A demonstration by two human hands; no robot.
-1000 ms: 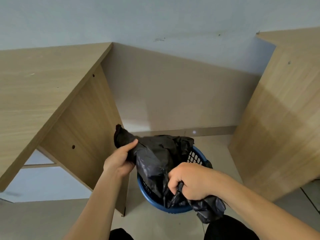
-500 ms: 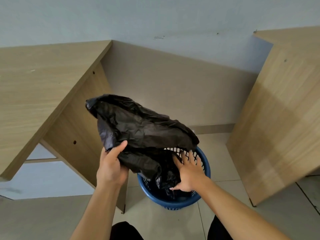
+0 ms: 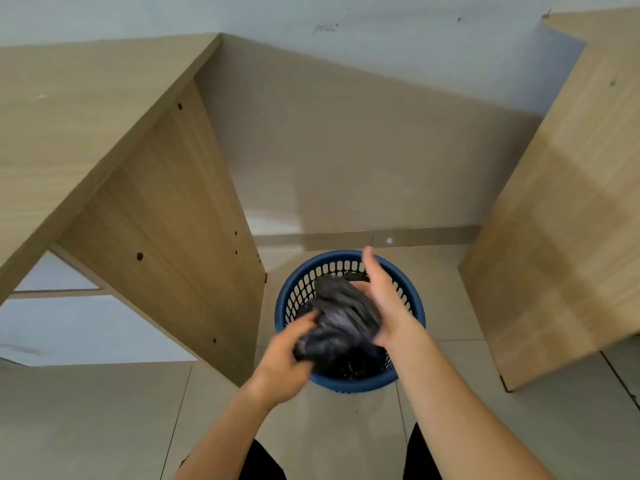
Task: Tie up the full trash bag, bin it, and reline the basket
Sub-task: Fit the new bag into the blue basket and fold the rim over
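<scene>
A round blue lattice basket (image 3: 299, 294) stands on the tiled floor between two wooden desks. Above its mouth hangs a crumpled black trash bag (image 3: 341, 318), blurred by motion, with its lower part down inside the basket. My left hand (image 3: 285, 358) grips the bag's near left side with curled fingers. My right hand (image 3: 384, 297) is flat with straight fingers and lies against the bag's right side, over the basket's far rim.
A wooden desk side panel (image 3: 166, 220) stands close on the basket's left. Another wooden desk panel (image 3: 561, 216) stands to the right. A beige wall with a skirting strip (image 3: 426, 237) runs just behind the basket. Tiled floor (image 3: 104, 420) lies in front.
The bag, spread wide and high half a second ago, has dropped and bunched up over the basket. My left hand has moved right and down with it; my right hand has risen beside it.
</scene>
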